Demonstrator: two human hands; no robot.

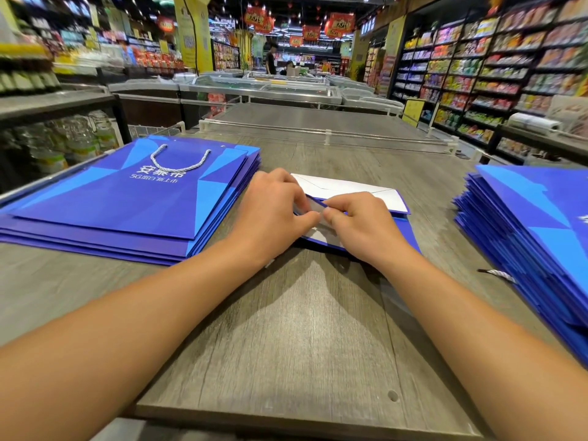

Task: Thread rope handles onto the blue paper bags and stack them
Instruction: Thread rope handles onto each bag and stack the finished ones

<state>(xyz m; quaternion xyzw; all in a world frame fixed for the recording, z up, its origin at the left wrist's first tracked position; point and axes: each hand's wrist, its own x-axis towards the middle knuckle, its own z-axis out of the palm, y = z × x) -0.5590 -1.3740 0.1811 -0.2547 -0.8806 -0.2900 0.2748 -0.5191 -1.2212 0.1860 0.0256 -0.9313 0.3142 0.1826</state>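
Both hands, left hand (pixel 273 208) and right hand (pixel 356 224), pinch the blue bag's (pixel 404 230) opened edge between stacks.

The right-hand stack of blue bags (pixel 541 237) is being cropped by the frame's right edge; the middle bag (pixel 366 194) is being largely covered by both hands; the fingertips' hold is being obscured; the shop shelves (pixel 496 65) are being blurred.

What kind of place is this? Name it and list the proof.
Most likely a supermarket. Packed shelves line the right aisle, chest freezers run down the middle, and red banners hang overhead. The hands work a bag on a table.
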